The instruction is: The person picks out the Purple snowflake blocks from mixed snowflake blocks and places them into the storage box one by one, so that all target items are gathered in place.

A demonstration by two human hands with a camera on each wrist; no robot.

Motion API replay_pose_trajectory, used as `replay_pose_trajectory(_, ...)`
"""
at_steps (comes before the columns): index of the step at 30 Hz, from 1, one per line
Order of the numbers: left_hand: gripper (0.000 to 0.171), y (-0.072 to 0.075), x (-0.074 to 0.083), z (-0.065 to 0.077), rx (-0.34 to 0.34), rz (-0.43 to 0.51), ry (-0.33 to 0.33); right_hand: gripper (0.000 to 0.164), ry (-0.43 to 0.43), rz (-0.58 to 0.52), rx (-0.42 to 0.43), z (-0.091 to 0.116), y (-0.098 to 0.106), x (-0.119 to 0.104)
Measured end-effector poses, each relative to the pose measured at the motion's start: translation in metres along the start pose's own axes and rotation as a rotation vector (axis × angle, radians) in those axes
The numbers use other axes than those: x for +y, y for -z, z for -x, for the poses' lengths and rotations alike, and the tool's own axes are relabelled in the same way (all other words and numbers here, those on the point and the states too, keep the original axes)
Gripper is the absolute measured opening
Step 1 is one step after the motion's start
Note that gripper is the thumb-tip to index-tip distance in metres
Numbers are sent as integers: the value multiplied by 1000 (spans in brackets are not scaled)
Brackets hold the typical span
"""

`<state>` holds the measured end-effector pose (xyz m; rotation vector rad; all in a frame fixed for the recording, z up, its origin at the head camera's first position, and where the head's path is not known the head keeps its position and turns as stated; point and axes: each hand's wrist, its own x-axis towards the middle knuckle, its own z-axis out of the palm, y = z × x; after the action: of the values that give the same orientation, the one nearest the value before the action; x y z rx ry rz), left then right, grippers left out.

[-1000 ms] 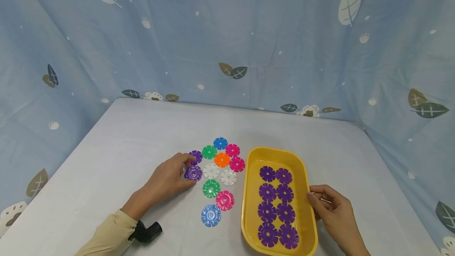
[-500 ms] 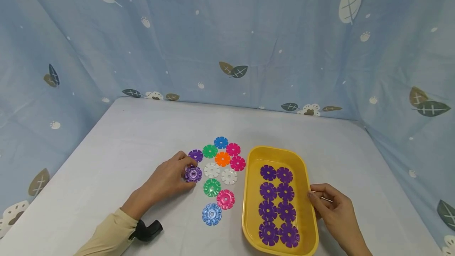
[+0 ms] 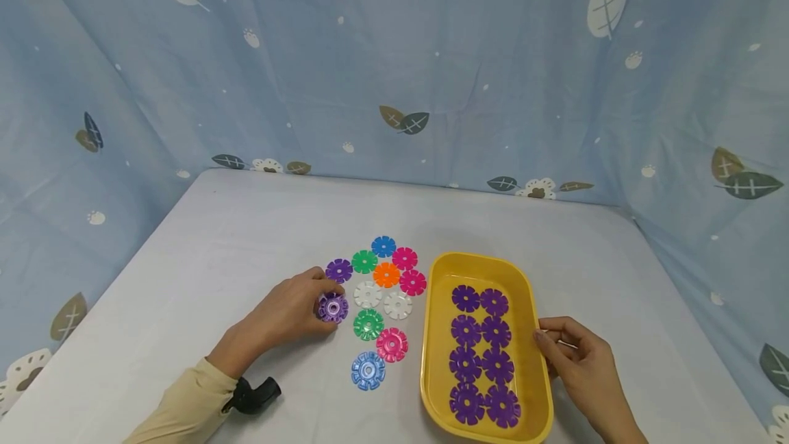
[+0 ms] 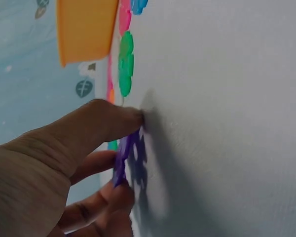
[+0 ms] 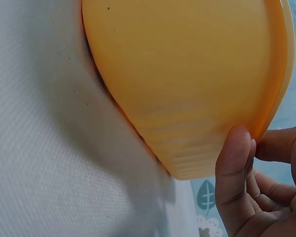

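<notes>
In the head view my left hand [image 3: 286,314] pinches a translucent purple snowflake disc [image 3: 333,307] by its edges, thumb on the near side and fingers on the far side. From the left wrist, this purple disc [image 4: 124,155] appears just off the cloth, its shadow beside it. Another purple snowflake disc [image 3: 339,270] lies flat just beyond the fingers. My right hand [image 3: 582,368] grips the right rim of a yellow tray [image 3: 477,259] between thumb and fingers; the right wrist view shows the thumb against the tray's outer wall [image 5: 187,74]. Inside lie two columns of dark purple discs [image 3: 466,365].
Between left hand and tray lie several loose discs: blue [image 3: 383,247], green [image 3: 364,262], orange [image 3: 386,275], pink [image 3: 412,282], white [image 3: 397,305] and light blue [image 3: 368,371]. A black curved object [image 3: 255,396] sits by the left wrist. A blue curtain [image 3: 308,74] hangs behind the table.
The pinched purple disc has shifted slightly toward me with my left hand, widening its gap from the purple disc beyond. My right hand keeps its hold on the tray rim.
</notes>
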<state>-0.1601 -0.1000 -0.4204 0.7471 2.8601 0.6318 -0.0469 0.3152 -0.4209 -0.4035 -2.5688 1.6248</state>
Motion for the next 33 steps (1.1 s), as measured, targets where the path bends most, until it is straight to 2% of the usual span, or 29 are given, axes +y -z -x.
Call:
replay_pose_trajectory(8, 45, 3, -1, 3, -32, -18, -22, 32, 6, -10, -7, 0, -1, 0)
replay_pose_trajectory(19, 45, 6, 0, 12, -3, -57, -58, 31, 6, 2, 2, 0, -1, 0)
replay_pose_trajectory(33, 43, 10, 15, 34, -2, 15, -77, 31, 12, 4, 4, 1, 0, 0)
